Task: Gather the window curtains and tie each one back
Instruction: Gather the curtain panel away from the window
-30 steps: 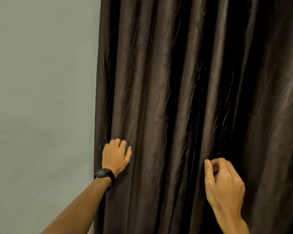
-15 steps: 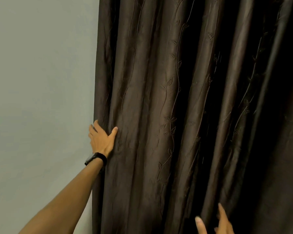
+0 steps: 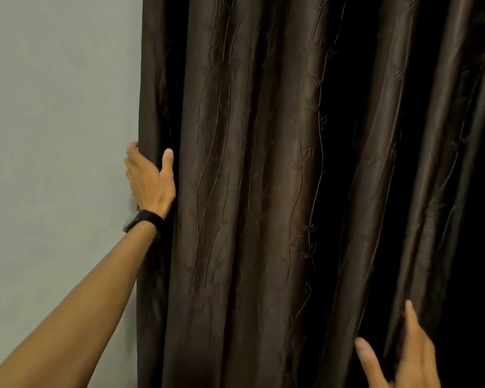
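Dark brown curtain (image 3: 249, 191) hangs in deep folds, filling the view right of a pale grey wall (image 3: 59, 135). Left hand (image 3: 150, 182) grasps the curtain's left edge, just beside the wall — thumb on the front, fingers hidden behind the fabric. Black watch (image 3: 140, 219) on that wrist. Right hand (image 3: 403, 365) low at right, released — straight fingers spread against a fold, palm cut off by the frame.

L grip (image 3: 149, 186) round curtain (image 3: 263, 191) edge
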